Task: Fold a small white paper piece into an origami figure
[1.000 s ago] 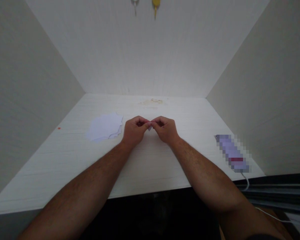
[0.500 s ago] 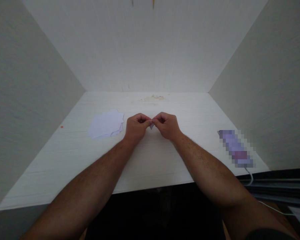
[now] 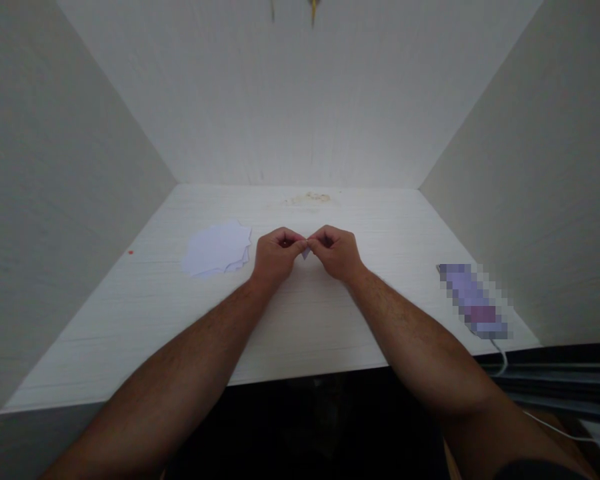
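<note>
Near the middle of the white desk, a small piece of white paper (image 3: 305, 253) is pinched between my two hands, with a pointed corner hanging below the fingertips. My left hand (image 3: 279, 253) closes thumb against forefinger on its left side. Meeting it tip to tip, my right hand (image 3: 336, 251) pinches the right side in the same way. Most of the paper is hidden behind the fingers, so its full shape cannot be made out. Left of my left hand lies a loose, fanned pile of white paper sheets (image 3: 217, 249).
The white desk (image 3: 300, 320) is closed in by a back wall and two side walls. A blurred-out phone-like object (image 3: 474, 300) with a white cable (image 3: 503, 357) lies at the right. A small red speck (image 3: 131, 253) is at the left edge, and a brownish stain (image 3: 310, 198) lies near the back wall.
The whole view has shifted slightly, with things appearing a little further right. Both hands keep the same pinch on the small paper; no other change shows.
</note>
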A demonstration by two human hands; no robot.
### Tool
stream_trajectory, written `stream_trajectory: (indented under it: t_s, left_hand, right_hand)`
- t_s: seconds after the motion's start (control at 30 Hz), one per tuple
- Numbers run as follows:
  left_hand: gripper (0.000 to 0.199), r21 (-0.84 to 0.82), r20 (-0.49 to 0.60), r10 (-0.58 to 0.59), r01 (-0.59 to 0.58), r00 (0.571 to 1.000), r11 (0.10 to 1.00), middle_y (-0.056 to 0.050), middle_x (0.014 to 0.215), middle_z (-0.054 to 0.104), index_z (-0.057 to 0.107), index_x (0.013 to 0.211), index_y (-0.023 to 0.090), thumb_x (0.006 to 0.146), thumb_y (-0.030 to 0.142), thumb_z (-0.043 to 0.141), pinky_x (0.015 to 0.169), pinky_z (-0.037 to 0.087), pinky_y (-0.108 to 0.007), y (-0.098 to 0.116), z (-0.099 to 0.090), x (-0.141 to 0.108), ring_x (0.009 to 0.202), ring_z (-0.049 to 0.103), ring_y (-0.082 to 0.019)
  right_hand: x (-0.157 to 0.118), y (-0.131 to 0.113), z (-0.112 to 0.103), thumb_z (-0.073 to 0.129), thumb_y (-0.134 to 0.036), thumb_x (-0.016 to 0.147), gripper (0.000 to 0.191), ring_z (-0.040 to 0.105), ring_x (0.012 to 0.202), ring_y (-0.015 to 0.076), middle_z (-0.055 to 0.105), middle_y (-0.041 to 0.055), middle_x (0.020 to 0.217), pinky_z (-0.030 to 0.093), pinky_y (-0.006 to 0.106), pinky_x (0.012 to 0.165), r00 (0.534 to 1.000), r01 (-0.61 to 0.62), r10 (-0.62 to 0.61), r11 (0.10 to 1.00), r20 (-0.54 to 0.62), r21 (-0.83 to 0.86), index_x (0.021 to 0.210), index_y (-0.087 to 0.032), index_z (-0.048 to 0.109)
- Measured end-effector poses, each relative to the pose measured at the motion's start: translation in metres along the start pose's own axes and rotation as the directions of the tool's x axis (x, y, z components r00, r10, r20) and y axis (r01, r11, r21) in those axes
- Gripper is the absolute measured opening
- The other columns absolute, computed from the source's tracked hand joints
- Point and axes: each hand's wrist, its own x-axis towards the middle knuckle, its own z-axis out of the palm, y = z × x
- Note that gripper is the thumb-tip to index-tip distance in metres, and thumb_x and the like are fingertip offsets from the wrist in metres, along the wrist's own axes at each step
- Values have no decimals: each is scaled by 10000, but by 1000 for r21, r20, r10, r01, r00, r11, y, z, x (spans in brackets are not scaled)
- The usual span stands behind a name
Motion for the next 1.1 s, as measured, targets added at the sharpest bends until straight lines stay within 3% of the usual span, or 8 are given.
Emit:
stream_trajectory:
  t_s: [0.5, 1.1]
  left_hand:
    - [143, -78, 13, -15, 16, 1000, 997, -1, 617, 664, 656, 655, 169, 646, 254, 770, 555, 429, -243, 0, 2, 1, 562, 562, -107]
    - [163, -61, 49, -38, 41, 998, 997, -8, 599, 655, 695, 699, 166, 665, 305, 773, 540, 431, -241, 2, 1, 0, 544, 553, -113]
  right_hand:
    - [1, 2, 0, 650, -302, 773, 159, 456, 519, 86, 578, -24, 567, 358, 233, 513, 1000, -5, 6, 1000, 10, -9, 681, -173, 628]
    - [2, -2, -2, 647, -300, 757, 157, 452, 516, 89, 568, -29, 555, 348, 228, 501, 999, -49, 49, 999, 5, -10, 671, -176, 606]
